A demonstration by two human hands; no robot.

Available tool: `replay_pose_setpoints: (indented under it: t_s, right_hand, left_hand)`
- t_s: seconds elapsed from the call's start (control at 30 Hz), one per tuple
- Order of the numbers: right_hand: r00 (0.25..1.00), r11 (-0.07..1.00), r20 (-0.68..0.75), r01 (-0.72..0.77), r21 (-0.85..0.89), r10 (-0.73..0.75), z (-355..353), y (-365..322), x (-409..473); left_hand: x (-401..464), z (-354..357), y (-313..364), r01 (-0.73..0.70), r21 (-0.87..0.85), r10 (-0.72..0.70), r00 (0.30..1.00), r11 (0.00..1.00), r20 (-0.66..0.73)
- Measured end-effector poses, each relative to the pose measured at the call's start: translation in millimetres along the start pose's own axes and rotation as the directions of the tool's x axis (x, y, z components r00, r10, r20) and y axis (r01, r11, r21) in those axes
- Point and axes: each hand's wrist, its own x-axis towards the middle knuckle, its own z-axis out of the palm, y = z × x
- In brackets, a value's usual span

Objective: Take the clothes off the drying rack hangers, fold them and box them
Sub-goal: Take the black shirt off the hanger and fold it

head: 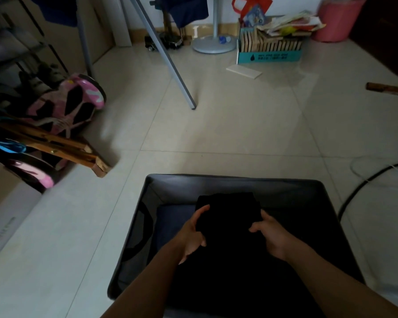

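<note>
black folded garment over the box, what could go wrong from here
1. Both hands, left and right, grip the black folded garment only at its sides, so the fold may sag open on release.
2. It might land off-centre on the blue folded cloth in the dark plastic box and bunch against a wall.

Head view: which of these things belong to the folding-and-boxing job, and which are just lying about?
Job:
black garment, held by left hand and right hand
dark box
hanging navy clothes
drying rack leg

Lying about:
pink bucket
fan base
black cable
</note>
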Motion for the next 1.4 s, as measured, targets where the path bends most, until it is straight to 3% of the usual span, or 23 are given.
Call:
replay_pose_setpoints:
  t_s: [0.13,0.23,0.37,0.43,0.5,0.57,0.63,0.67,0.73,0.8,0.93,1.1,1.23,1.4]
  right_hand:
    - [0.998,0.999,-0.061,0.018,-0.047,-0.021,-1,14,27]
    - [0.989,0.971,-0.116,0.063,-0.232,-0.092,2,27,43]
    - [0.991,0.919,-0.075,0.07,-0.387,-0.107,-3,39,47]
    - [0.978,0.866,-0.081,0.131,-0.483,-0.192,-2,41,46]
    - [0.929,0.675,-0.075,0.206,-0.708,-0.361,1,42,45]
    - [0.903,0.367,0.056,0.229,-0.902,-0.425,6,47,44]
    - [0.932,0.121,0.202,0.247,-0.961,-0.3,11,56,45]
    - [0.954,0.048,0.227,0.24,-0.97,-0.196,13,58,45]
    - [0.975,0.0,0.216,0.217,-0.976,-0.05,16,58,45]
    - [0.979,0.003,0.202,0.202,-0.979,-0.039,18,54,45]
    - [0.947,0.077,0.204,0.229,-0.97,-0.246,23,48,38]
    - [0.911,0.203,0.194,0.281,-0.938,-0.364,37,35,18]
    - [0.875,0.36,0.173,0.356,-0.862,-0.452,63,14,-4]
    - [0.869,0.591,0.091,0.403,-0.699,-0.486,99,-25,-52]
  left_hand:
    - [24,5,-14,-0.024,0.006,0.024,0.997,1.0,-0.075]
    - [40,9,-33,-0.019,0.096,0.03,0.992,0.995,-0.12]
    - [43,11,-44,0.073,0.23,-0.05,0.993,0.97,-0.105]
    - [44,13,-43,0.05,0.286,-0.019,0.994,0.957,-0.112]
    - [41,17,-39,0.033,0.485,0.052,0.985,0.874,-0.162]
    - [34,24,-39,0.055,0.717,0.129,0.971,0.695,-0.2]
    - [31,31,-44,-0.03,0.833,0.158,0.985,0.552,-0.069]
    - [32,33,-49,-0.066,0.861,0.105,0.994,0.504,0.014]
    - [33,32,-49,-0.06,0.883,-0.027,0.996,0.466,0.081]
    - [30,31,-38,-0.069,0.863,-0.021,0.996,0.5,0.092]
    - [18,32,-15,-0.118,0.753,0.131,0.99,0.647,0.043]
    - [-2,24,0,-0.105,0.631,0.166,0.986,0.769,-0.037]
    - [-24,13,21,-0.066,0.451,0.141,0.981,0.89,-0.135]
    - [-73,1,85,-0.077,0.218,0.13,0.962,0.973,-0.239]
